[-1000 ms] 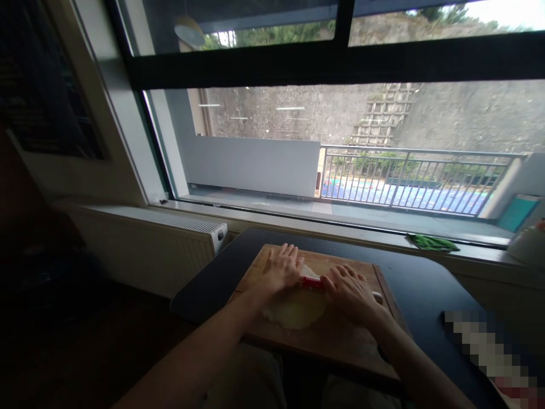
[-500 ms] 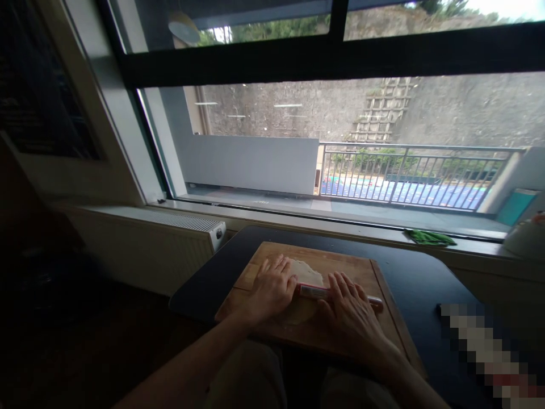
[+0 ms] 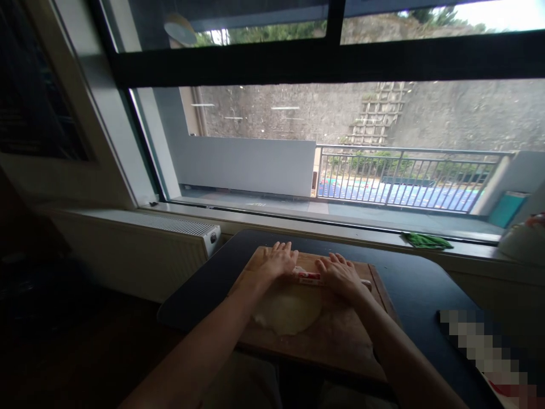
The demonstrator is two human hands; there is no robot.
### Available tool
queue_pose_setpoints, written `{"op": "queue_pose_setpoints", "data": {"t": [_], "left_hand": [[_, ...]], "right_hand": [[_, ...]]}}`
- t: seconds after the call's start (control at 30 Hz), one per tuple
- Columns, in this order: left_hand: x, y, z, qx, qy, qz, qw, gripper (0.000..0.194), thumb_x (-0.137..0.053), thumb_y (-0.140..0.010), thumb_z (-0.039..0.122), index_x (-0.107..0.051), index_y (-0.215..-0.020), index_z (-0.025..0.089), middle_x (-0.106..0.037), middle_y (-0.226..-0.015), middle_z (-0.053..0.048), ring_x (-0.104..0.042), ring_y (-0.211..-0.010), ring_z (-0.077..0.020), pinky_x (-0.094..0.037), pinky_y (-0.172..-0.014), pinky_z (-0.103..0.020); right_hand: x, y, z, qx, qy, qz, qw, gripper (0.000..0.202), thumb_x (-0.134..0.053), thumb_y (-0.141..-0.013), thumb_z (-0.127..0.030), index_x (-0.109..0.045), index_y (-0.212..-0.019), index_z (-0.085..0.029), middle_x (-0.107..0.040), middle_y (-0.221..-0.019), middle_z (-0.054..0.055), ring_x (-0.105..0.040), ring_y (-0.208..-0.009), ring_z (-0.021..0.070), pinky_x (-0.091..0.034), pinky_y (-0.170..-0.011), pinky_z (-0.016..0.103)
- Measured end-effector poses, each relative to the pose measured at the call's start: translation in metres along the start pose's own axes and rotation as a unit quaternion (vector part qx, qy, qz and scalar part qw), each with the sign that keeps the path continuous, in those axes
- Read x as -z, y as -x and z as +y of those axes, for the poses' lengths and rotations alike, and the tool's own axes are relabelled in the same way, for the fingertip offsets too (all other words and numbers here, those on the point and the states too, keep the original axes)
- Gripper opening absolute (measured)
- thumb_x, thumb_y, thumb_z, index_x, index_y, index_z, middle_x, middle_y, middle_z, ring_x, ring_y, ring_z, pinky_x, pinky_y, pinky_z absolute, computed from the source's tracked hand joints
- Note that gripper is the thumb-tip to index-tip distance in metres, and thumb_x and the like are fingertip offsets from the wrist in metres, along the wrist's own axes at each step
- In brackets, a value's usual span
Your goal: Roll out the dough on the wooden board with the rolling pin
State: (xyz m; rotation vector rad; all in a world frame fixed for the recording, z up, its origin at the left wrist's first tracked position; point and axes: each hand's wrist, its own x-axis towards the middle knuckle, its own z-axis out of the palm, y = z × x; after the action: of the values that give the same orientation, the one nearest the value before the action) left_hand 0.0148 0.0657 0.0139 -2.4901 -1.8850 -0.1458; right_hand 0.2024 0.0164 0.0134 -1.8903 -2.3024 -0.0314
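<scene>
A rolling pin point(image 3: 309, 277) with a red and white label lies across the far part of a wooden board point(image 3: 340, 341). My left hand point(image 3: 279, 260) rests flat over the pin's left part, fingers stretched out and pointing away from me. Over its right part lies my right hand point(image 3: 339, 272), also flat with its fingers extended. The pin's right handle sticks out past that hand. A flat, pale round of dough point(image 3: 289, 309) is spread on the board on the near side of the pin, partly behind my left forearm.
The board sits on a dark table point(image 3: 419, 284) by a large window. On the sill lies a green cloth point(image 3: 427, 241). A radiator point(image 3: 128, 244) stands left of the table. A pixelated item point(image 3: 481, 346) is at the table's right edge.
Both hands and the rolling pin have moved forward, away from me. More of the dough now shows on the near side of the pin.
</scene>
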Motion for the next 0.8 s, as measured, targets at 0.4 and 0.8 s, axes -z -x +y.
{"op": "queue_pose_setpoints", "data": {"t": [0.4,0.8], "left_hand": [[-0.004,0.099,0.006,-0.083,-0.019,0.180,0.980,0.042,-0.029,-0.092,0.039,-0.052,-0.121,0.018,-0.050,-0.130,-0.009,-0.033,-0.128,-0.0259,-0.022,-0.106,-0.047],[0.016,0.004,0.005,-0.045,0.001,0.014,0.999,0.029,-0.053,-0.081,0.037,-0.061,-0.105,0.022,-0.060,-0.112,-0.011,-0.046,-0.113,-0.0324,-0.031,-0.095,-0.056]], "right_hand": [[-0.008,0.090,-0.018,0.043,-0.027,0.054,0.997,0.054,-0.021,-0.091,-0.051,-0.032,-0.137,-0.024,-0.032,-0.144,0.003,-0.018,-0.134,0.0222,-0.016,-0.106,0.042],[0.002,-0.011,0.001,-0.010,-0.024,-0.010,1.000,0.051,-0.014,-0.092,-0.048,-0.054,-0.114,-0.025,-0.047,-0.129,0.011,-0.032,-0.125,0.0285,-0.031,-0.091,0.047]]}}
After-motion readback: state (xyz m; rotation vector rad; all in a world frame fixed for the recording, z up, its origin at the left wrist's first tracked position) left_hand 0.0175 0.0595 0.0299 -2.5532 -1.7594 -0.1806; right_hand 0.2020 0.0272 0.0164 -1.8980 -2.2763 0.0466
